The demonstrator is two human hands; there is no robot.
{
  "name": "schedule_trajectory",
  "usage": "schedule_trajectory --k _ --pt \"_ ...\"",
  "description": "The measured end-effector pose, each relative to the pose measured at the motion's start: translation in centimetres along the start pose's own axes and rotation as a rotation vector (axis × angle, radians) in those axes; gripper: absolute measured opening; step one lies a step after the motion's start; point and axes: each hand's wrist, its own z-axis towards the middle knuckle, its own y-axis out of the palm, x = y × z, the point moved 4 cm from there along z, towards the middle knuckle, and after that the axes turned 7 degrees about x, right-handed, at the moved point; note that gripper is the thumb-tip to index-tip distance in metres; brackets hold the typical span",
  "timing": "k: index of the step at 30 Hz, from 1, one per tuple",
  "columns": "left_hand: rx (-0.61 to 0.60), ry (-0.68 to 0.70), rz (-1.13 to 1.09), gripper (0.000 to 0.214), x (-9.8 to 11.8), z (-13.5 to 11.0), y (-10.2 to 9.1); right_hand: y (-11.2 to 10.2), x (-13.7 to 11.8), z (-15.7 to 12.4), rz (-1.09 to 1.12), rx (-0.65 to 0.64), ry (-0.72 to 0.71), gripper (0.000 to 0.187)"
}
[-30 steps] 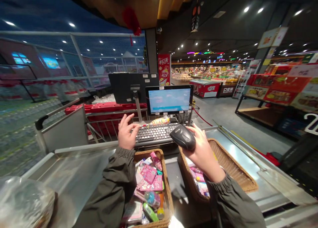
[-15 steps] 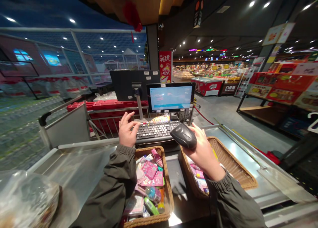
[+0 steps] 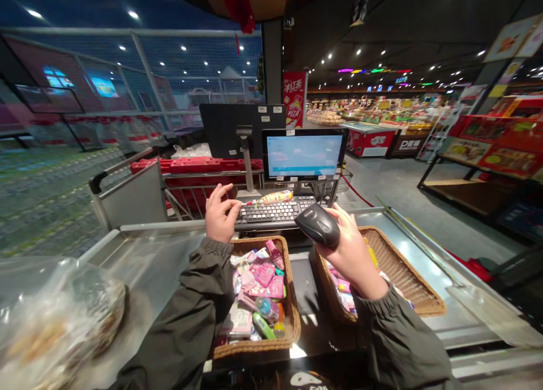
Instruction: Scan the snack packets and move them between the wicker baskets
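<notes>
Between thumb and forefinger, my left hand (image 3: 223,214) pinches the thin end of a slim, colourful wrapped item (image 3: 276,197), its other fingers raised. That item extends to the right above the black keyboard (image 3: 271,210); its exact kind is unclear. A black handheld barcode scanner (image 3: 319,225) is gripped in my right hand (image 3: 350,254), its head tilted up and left. Below my left hand stands a wicker basket (image 3: 292,322) of pink packets and small bottles. A second wicker basket (image 3: 407,274) lies partly hidden under my right forearm, with goods at its near left.
A lit monitor (image 3: 305,155) stands behind the keyboard, beside a dark screen seen from its back (image 3: 241,132). On the metal counter (image 3: 148,265) at left rests a clear plastic bag (image 3: 59,322). A metal cart (image 3: 131,200) stands beyond the counter.
The view has shifted, so the scene sits higher and further right. More of the wrapped item shows over the keyboard. Both hands keep their holds.
</notes>
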Motion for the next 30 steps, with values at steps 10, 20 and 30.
schedule_trajectory --k 10,20,30 --pt "-0.103 -0.071 0.091 0.029 -2.4 -4.0 -3.6 2.5 -1.1 -1.2 0.060 -0.103 0.008 0.041" --pt "-0.255 -0.186 0.154 0.031 -5.4 -10.3 -6.4 6.0 -1.9 -3.6 0.101 -0.250 -0.011 0.042" --pt "-0.491 -0.345 0.196 0.027 -7.5 -15.1 -6.4 8.9 -2.1 -5.5 0.109 -0.404 0.038 0.041"
